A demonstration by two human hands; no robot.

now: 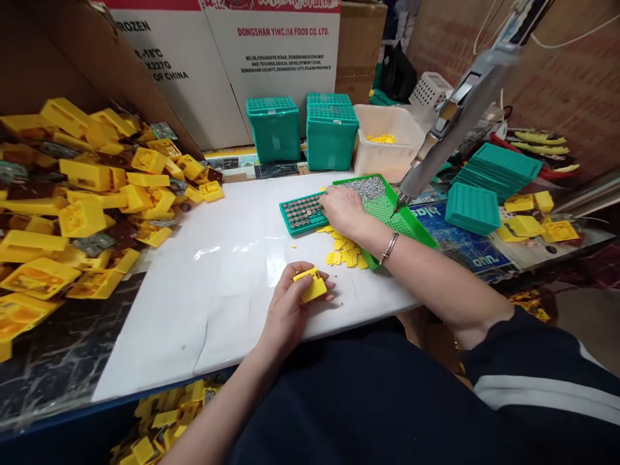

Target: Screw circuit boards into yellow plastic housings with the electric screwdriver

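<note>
My left hand (290, 297) is closed around a small yellow plastic case (314, 286), holding it low over the front of the white work surface (232, 271). Small holes and a notch show on the case. Beyond it, my right hand (343, 208) reaches to the right end of a teal tray (290, 228) filled with rows of button cells (301, 213). Its fingers are drawn together over the cells; the fingertips are partly hidden, and whatever they pinch cannot be made out. Loose flat yellow plastic pieces (346, 253) lie under and beside my right wrist.
A green basket (407, 223) holds many small screws (365, 188). Above it hangs an electric screwdriver (436, 123), bit downward. Yellow cases (82, 216) are heaped at left. Teal tray stacks (274, 132) and a white bin (385, 155) stand behind; more teal trays (472, 206) sit right.
</note>
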